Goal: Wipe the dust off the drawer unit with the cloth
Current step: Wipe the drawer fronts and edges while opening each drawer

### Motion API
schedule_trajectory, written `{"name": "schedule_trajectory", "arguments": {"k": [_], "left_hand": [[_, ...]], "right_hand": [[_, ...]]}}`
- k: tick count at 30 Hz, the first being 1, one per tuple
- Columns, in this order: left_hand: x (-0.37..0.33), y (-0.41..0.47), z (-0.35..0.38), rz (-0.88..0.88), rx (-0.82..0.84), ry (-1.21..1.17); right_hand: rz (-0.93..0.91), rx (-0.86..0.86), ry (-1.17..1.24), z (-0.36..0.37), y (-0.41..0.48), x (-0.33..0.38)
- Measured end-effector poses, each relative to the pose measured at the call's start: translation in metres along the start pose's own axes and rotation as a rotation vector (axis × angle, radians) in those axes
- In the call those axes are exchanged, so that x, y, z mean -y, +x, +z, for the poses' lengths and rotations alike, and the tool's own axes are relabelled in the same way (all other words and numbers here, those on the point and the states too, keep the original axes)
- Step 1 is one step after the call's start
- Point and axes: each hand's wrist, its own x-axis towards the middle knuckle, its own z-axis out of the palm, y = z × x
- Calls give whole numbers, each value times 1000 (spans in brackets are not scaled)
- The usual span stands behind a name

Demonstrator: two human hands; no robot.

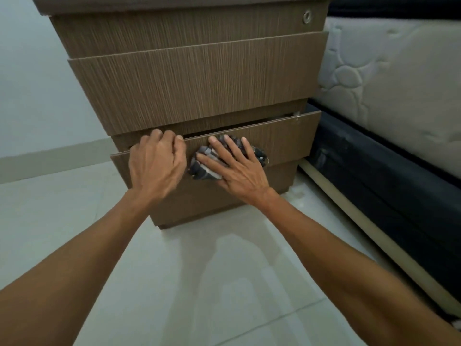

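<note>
A brown wood-grain drawer unit (197,81) stands on the floor in front of me. Its lowest drawer (284,141) is pulled out a little, leaving a dark gap along its top. My left hand (156,163) curls its fingers over the top edge of that drawer front, near its left end. My right hand (234,166) lies flat with fingers spread, pressing a crumpled dark grey and white cloth (204,168) against the drawer front. Most of the cloth is hidden under the palm.
A bed stands close on the right, with a white quilted mattress (389,78) on a dark base (379,186). Pale floor tiles (199,270) lie below me. A pale wall with a skirting strip (50,156) is on the left. A round metal lock (307,16) sits on the top drawer.
</note>
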Motion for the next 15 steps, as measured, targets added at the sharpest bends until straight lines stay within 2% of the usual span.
{"name": "schedule_trajectory", "arguments": {"k": [5,7,12,15], "left_hand": [[1,-2,5,15,-35,48],[3,-2,7,26,-42,69],[5,-4,10,45,-70,83],[6,-6,10,60,-83,82]], "right_hand": [[363,-12,83,8,-17,-30],[591,-45,179,4,-18,-43],[1133,-283,500,-7,-21,-67],[1523,-242,646,-8,-30,-73]]}}
